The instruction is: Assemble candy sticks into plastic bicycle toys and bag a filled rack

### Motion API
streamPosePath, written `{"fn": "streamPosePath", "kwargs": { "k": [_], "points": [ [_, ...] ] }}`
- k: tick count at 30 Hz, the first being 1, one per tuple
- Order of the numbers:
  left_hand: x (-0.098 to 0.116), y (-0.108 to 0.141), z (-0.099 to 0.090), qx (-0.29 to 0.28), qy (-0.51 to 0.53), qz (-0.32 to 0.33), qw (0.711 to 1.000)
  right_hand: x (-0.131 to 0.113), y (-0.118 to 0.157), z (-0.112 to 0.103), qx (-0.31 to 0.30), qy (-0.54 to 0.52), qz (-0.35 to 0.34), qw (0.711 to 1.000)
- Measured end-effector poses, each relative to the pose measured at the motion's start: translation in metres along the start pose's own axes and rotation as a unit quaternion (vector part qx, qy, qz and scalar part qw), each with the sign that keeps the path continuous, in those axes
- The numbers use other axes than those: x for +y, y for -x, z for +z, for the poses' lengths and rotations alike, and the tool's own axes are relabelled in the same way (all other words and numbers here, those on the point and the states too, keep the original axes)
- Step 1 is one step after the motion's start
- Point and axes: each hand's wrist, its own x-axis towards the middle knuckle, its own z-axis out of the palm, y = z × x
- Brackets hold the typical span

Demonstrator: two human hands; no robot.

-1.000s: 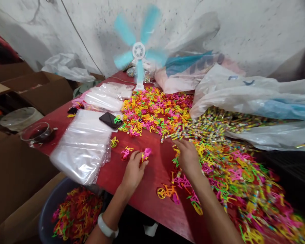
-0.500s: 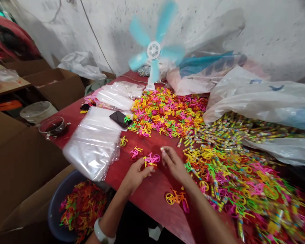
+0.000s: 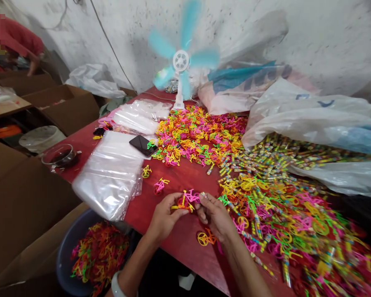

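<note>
Near the front of the red table, my left hand [image 3: 167, 214] grips small plastic bicycles, yellow, orange and pink [image 3: 184, 202], between thumb and fingers. My right hand [image 3: 214, 212] pinches the right end of the pink piece, close beside the left fingers. An orange bicycle with a yellow wheel [image 3: 204, 237] lies just below the right hand, partly behind the wrist. A pink and red bicycle [image 3: 160, 186] and a yellow one [image 3: 146, 171] lie to the left. The large pile of colourful bicycles [image 3: 266, 198] and striped tubes [image 3: 259, 161] spreads to the right.
Clear plastic bags [image 3: 111, 173], a phone [image 3: 143, 145] and a glass bowl [image 3: 59, 156] are on the left. A running fan [image 3: 181, 62] stands at the back. A blue tub [image 3: 62, 264] of bicycles sits below the table's left edge. A person in red [image 3: 17, 35] bends over boxes.
My right hand has closed on the pink piece, where it was apart from it before. The view has shifted slightly, and the person at the far left has moved.
</note>
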Motion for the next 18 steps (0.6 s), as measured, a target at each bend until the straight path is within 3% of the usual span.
{"fn": "streamPosePath", "kwargs": {
  "k": [5, 8, 12, 14, 18],
  "points": [
    [0.009, 0.007, -0.004, -0.160, 0.016, 0.003, 0.987, 0.002, -0.001, -0.007, -0.001, 0.022, -0.001, 1.000],
    [0.010, 0.008, -0.007, -0.215, -0.012, -0.030, 0.976, 0.003, -0.002, -0.009, 0.016, 0.012, 0.004, 1.000],
    [0.008, 0.004, -0.009, -0.151, -0.072, -0.044, 0.985, 0.001, 0.003, -0.007, 0.002, -0.009, 0.022, 1.000],
    [0.009, 0.002, -0.009, -0.115, -0.045, -0.060, 0.991, 0.000, 0.007, -0.007, -0.020, -0.001, 0.015, 1.000],
    [0.015, 0.000, -0.011, -0.142, 0.037, -0.116, 0.982, -0.001, 0.008, -0.009, -0.028, -0.012, 0.017, 0.999]
  ]
}}
